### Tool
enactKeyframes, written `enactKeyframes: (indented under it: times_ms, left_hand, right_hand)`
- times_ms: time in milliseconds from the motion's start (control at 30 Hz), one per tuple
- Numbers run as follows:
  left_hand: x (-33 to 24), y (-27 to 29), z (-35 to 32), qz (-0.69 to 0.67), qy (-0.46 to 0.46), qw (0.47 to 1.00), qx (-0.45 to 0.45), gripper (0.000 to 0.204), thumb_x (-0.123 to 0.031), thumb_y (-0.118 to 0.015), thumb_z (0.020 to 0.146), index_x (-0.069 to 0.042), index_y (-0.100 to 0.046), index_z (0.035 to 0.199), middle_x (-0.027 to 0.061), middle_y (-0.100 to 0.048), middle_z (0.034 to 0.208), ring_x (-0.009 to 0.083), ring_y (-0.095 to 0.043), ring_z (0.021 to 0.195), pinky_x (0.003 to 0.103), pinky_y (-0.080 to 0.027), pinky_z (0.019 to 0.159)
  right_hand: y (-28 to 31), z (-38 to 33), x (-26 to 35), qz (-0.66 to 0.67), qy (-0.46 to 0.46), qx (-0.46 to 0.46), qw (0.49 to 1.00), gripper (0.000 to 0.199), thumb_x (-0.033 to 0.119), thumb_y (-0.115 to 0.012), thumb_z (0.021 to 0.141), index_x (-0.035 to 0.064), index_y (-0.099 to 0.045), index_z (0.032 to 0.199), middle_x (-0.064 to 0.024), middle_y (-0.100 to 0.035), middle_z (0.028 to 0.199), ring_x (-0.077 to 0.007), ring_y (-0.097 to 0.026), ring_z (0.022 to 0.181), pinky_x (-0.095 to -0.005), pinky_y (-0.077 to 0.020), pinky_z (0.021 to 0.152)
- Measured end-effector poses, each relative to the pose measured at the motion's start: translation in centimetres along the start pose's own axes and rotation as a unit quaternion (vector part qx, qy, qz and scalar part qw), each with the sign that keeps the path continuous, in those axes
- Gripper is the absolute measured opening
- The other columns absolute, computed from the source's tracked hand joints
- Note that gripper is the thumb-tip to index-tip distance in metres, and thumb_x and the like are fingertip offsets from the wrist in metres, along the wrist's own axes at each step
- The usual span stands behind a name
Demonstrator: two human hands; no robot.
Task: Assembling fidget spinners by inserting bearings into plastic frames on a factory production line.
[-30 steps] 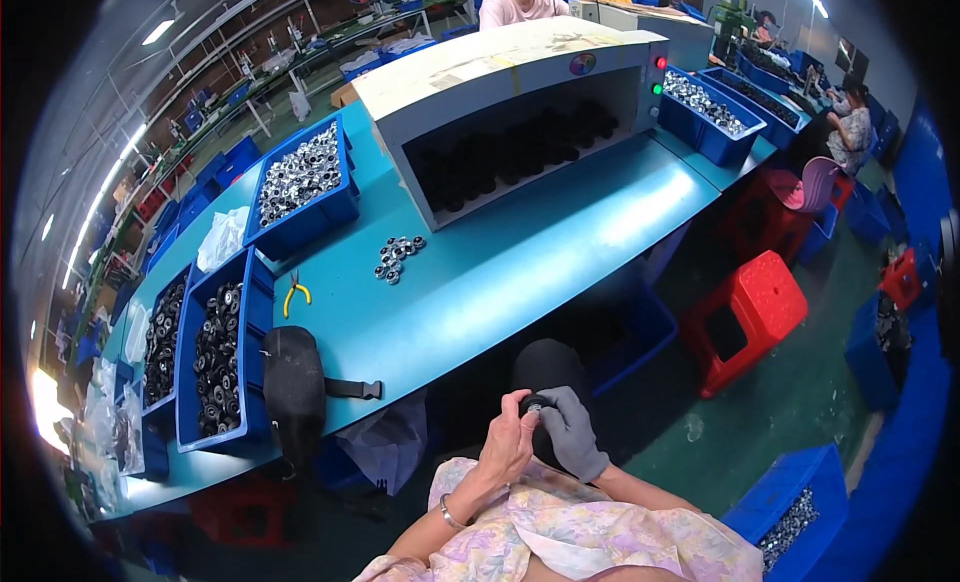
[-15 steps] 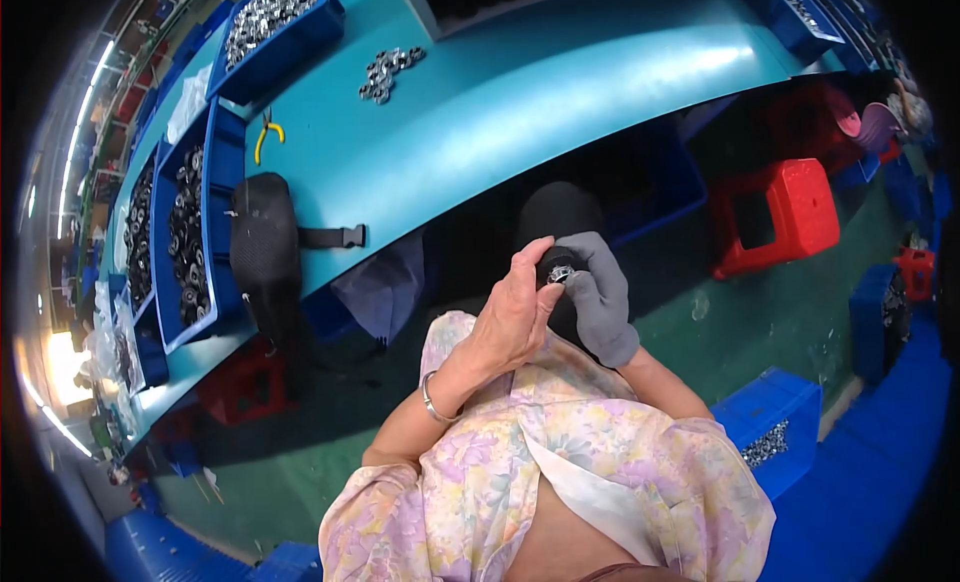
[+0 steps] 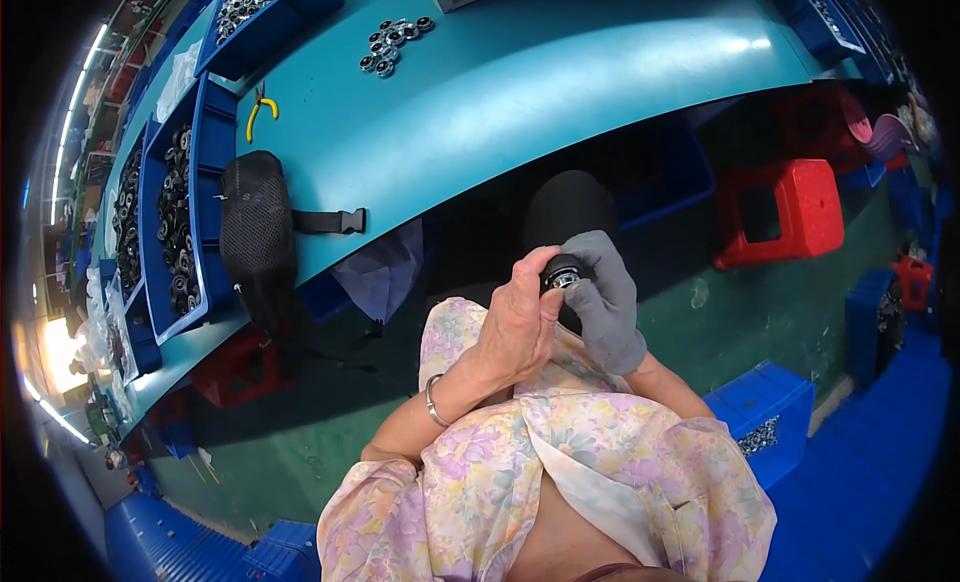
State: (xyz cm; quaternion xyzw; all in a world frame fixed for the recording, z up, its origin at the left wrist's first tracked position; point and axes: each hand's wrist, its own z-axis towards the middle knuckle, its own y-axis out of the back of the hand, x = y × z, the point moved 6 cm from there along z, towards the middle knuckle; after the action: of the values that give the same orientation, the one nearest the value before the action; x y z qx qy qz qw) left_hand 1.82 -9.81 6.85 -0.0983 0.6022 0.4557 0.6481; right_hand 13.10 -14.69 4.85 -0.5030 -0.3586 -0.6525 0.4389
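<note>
Above my lap, my left hand (image 3: 518, 320), bare with a silver bangle at the wrist, pinches a small round black-and-silver part (image 3: 564, 277) between thumb and fingers. From the other side, my right hand (image 3: 608, 307) in a grey glove closes on the same part, its thumb at the silver end. The fingers hide much of the piece. On the turquoise bench (image 3: 500, 102) beyond my hands, several similar small round black-and-silver parts (image 3: 388, 50) lie in a loose cluster.
Yellow-handled pliers (image 3: 263, 117) and a black mesh pouch with a buckle strap (image 3: 257, 217) lie on the bench's left. Nearby stand blue bins (image 3: 205, 282) of black parts. To the right are a red stool (image 3: 825, 212) and a blue crate (image 3: 800, 402) on the floor.
My view has shifted slightly, and more of the part shows between my fingers, its black rim now visible above the silver. Both hands stay together on it.
</note>
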Motion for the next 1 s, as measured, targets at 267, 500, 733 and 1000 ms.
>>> enactKeyframes:
  times_ms: [267,500,733,1000]
  left_hand:
    - [1.1,-0.5,-0.8,0.017,0.042,0.996,-0.071,0.031,-0.006,-0.047,0.098,0.002,-0.042,0.127,0.0187,-0.061,0.088,0.0303,-0.063,0.070,0.035,-0.049,0.060]
    - [2.2,-0.6,-0.6,0.039,0.051,0.987,-0.148,0.025,0.000,-0.049,0.095,0.001,-0.049,0.121,0.0162,-0.063,0.089,0.0260,-0.064,0.068,0.033,-0.049,0.060]
    - [4.9,-1.0,0.3,-0.053,0.170,0.984,-0.022,0.023,-0.010,-0.046,0.100,0.001,-0.045,0.120,0.0160,-0.059,0.072,0.0308,-0.061,0.061,0.036,-0.047,0.058]
    - [3.8,-0.2,0.1,-0.063,0.159,0.985,0.039,0.021,-0.003,-0.041,0.099,0.002,-0.045,0.119,0.0058,-0.054,0.067,0.0121,-0.054,0.054,0.027,-0.042,0.050]
  right_hand:
    - [-1.3,0.2,-0.7,0.010,-0.017,-0.023,1.000,0.013,0.004,-0.054,0.086,0.0019,-0.054,0.099,-0.0059,-0.049,0.092,-0.0150,-0.048,0.080,-0.0275,-0.0422,0.072]
    - [-2.0,0.3,-2.2,-0.030,-0.019,-0.066,0.997,0.011,-0.002,-0.047,0.089,0.0016,-0.053,0.096,-0.0032,-0.050,0.088,-0.0105,-0.047,0.076,-0.0248,-0.0420,0.068]
    - [-1.4,0.8,-3.9,0.086,-0.166,-0.063,0.980,0.008,0.003,-0.051,0.091,-0.0002,-0.057,0.096,-0.0022,-0.055,0.090,-0.0079,-0.052,0.079,-0.0236,-0.0458,0.069]
    - [-0.6,1.3,-3.5,0.050,-0.173,0.043,0.983,0.008,0.005,-0.057,0.091,-0.0012,-0.058,0.095,-0.0048,-0.059,0.083,-0.0104,-0.056,0.072,-0.0254,-0.0462,0.063]
